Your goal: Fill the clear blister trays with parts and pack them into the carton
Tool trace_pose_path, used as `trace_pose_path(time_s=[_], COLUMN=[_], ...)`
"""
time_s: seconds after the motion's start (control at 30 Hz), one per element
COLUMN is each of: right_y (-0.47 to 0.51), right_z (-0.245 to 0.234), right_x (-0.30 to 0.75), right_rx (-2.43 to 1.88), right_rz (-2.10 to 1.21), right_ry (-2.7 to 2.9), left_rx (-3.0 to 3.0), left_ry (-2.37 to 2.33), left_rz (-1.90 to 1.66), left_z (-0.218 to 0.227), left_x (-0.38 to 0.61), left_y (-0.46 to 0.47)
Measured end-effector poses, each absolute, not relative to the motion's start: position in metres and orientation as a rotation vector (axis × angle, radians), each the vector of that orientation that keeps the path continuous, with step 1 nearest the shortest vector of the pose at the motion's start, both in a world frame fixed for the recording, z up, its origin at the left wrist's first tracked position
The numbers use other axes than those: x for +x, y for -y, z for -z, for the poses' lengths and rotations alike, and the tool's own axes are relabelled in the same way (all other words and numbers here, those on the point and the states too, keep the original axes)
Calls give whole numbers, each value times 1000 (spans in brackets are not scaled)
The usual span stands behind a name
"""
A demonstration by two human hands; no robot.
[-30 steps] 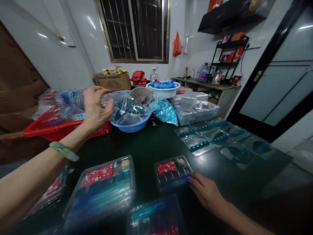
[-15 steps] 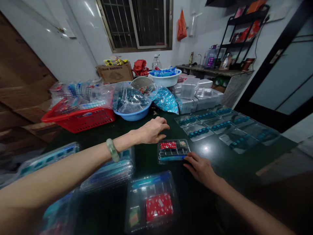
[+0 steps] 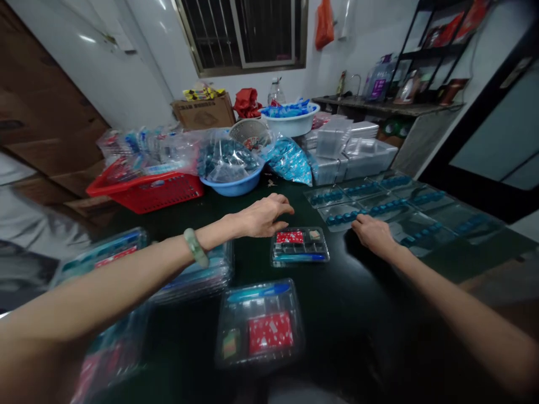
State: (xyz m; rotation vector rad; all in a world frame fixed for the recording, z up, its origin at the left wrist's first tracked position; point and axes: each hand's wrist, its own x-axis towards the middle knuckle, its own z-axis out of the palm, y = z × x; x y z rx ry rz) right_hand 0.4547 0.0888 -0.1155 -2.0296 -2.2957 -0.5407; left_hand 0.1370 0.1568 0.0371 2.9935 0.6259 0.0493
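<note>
My left hand point(image 3: 265, 216) hovers above a small clear plastic tray point(image 3: 301, 249), fingers bent, thumb apart, nothing between them. This tray holds a red patterned packet point(image 3: 289, 237), a small pale piece point(image 3: 314, 234) and a blue pen point(image 3: 300, 258). To the right, my right hand point(image 3: 374, 235) has its fingertips together at the near edge of a clear tray with a row of teal pieces point(image 3: 339, 228). Nearer to me lies another filled tray point(image 3: 259, 322) with a red packet and a blue pen. A jade-coloured bangle point(image 3: 195, 247) circles my left wrist.
Several trays with teal rows point(image 3: 425, 224) cover the table's right side. Stacked filled trays point(image 3: 197, 280) lie under my left forearm. Behind stand a red basket point(image 3: 164, 196), a blue basin point(image 3: 233, 188), a white basin point(image 3: 290, 124) and clear plastic boxes point(image 3: 362, 160).
My right hand has left the small tray and moved right and away to a tray with teal pieces. My left hand stays near the small tray. The view has shifted slightly.
</note>
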Motion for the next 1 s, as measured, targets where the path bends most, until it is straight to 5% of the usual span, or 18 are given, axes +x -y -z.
trace_pose_path(time_s=[0.27,0.47,0.67,1.0], right_y=[-56,-36,-19,24], right_z=[118,78,34,-36], right_x=[430,398,350,250], right_rx=[-1810,-1569,-1335,-890], right_rz=[800,1084,1165,984], right_ry=[2345,2270,2287,2250], left_rx=[2784,1871,1132,866], left_ry=[-613,-841,-944,-661], left_rz=[-179,-336,-470,-986], left_z=[-31,-19,-26,-31], left_x=[150,147,135,85], left_y=[-132,-87,-42,-2])
